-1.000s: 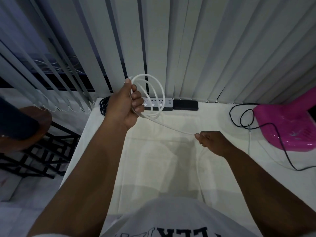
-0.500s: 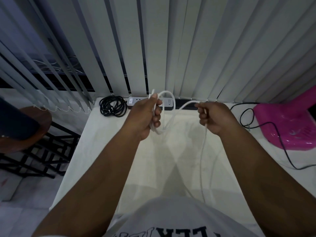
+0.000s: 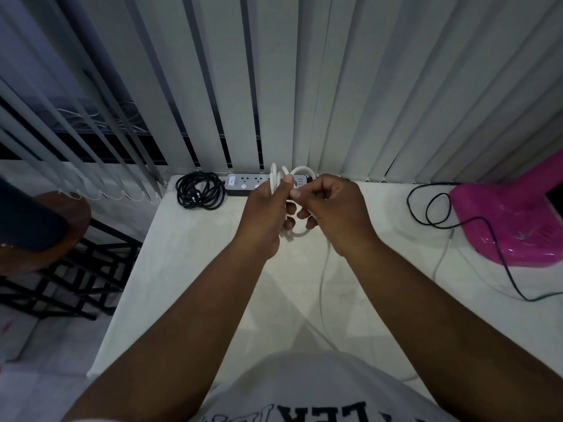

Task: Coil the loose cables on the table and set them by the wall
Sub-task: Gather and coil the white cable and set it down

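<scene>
Above the middle of the white table (image 3: 189, 269), my left hand (image 3: 265, 214) grips several loops of a white cable (image 3: 297, 234). My right hand (image 3: 332, 208) touches the left one and pinches the same cable against the loops. The cable's loose tail hangs down from my hands toward my body. A coiled black cable (image 3: 199, 191) lies at the far left corner by the blinds. A loose black cable (image 3: 432, 208) curls on the table at the right.
A black and white power strip (image 3: 243, 184) lies along the back edge under the vertical blinds (image 3: 304, 86). A pink plastic object (image 3: 511, 220) sits at the right. A wooden stool (image 3: 54, 220) and black metal frame stand left of the table.
My right hand moved left from a spread position and met my left hand, bringing another length of white cable onto the loops. My left hand dropped lower toward the table.
</scene>
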{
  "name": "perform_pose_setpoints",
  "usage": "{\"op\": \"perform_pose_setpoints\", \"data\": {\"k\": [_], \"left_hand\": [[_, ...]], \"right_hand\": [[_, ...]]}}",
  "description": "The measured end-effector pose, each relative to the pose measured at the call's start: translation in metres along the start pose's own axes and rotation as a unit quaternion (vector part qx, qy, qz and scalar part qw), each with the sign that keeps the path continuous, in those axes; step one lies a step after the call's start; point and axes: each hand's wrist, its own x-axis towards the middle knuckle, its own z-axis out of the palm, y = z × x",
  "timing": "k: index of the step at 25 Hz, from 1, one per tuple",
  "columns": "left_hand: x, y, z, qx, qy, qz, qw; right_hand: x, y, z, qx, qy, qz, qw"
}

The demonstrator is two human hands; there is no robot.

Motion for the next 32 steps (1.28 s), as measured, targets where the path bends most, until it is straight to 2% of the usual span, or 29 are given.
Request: {"op": "perform_pose_setpoints", "data": {"k": [3,5,7,9,11,12,14,16,17,20,23,27,29,30,32], "left_hand": [[0.001,0.0,-0.005,-0.015,-0.018,-0.002,1.0],[0.003,0.003,-0.008,-0.036,-0.028,-0.012,0.999],[0.005,0.007,-0.01,-0.11,-0.041,-0.031,0.993],[0.008,0.01,-0.014,-0.207,-0.061,-0.058,0.975],[0.01,0.01,-0.017,-0.269,-0.1,-0.095,0.953],[0.01,0.01,-0.019,-0.286,-0.131,-0.11,0.943],[0.008,0.01,-0.02,-0.299,-0.202,-0.132,0.923],[0.007,0.01,-0.023,-0.296,-0.257,-0.147,0.908],[0.007,0.009,-0.025,-0.293,-0.268,-0.151,0.905],[0.01,0.005,-0.028,-0.264,-0.222,-0.148,0.927],[0.013,-0.001,-0.027,-0.201,-0.143,-0.123,0.961],[0.012,0.0,-0.027,-0.242,-0.141,-0.17,0.945],[0.011,0.002,-0.024,-0.225,-0.117,-0.166,0.953],[0.012,0.004,-0.023,-0.205,-0.099,-0.153,0.962],[0.014,0.007,-0.023,-0.191,-0.067,-0.117,0.972]], "right_hand": [[-0.004,0.001,0.002,-0.002,-0.011,0.021,1.0],[-0.006,0.006,-0.001,-0.053,-0.02,0.042,0.998],[-0.012,0.017,-0.002,-0.09,-0.02,0.044,0.995],[-0.013,0.03,-0.002,-0.122,0.05,0.021,0.991],[-0.006,0.037,-0.003,-0.12,0.113,0.037,0.986],[0.0,0.038,-0.004,-0.093,0.1,0.068,0.988],[0.009,0.039,-0.008,0.018,0.023,0.12,0.992],[0.013,0.034,-0.014,0.169,-0.054,0.16,0.971],[0.013,0.029,-0.016,0.224,-0.067,0.176,0.956],[0.014,0.021,-0.021,0.285,-0.045,0.184,0.94],[0.016,0.016,-0.021,0.251,-0.023,0.167,0.953],[0.016,0.011,-0.015,0.157,-0.016,0.166,0.973],[0.014,0.013,-0.009,0.142,0.0,0.163,0.976],[0.012,0.016,-0.006,0.162,-0.01,0.165,0.973],[0.007,0.03,0.0,0.217,-0.085,0.189,0.954]]}}
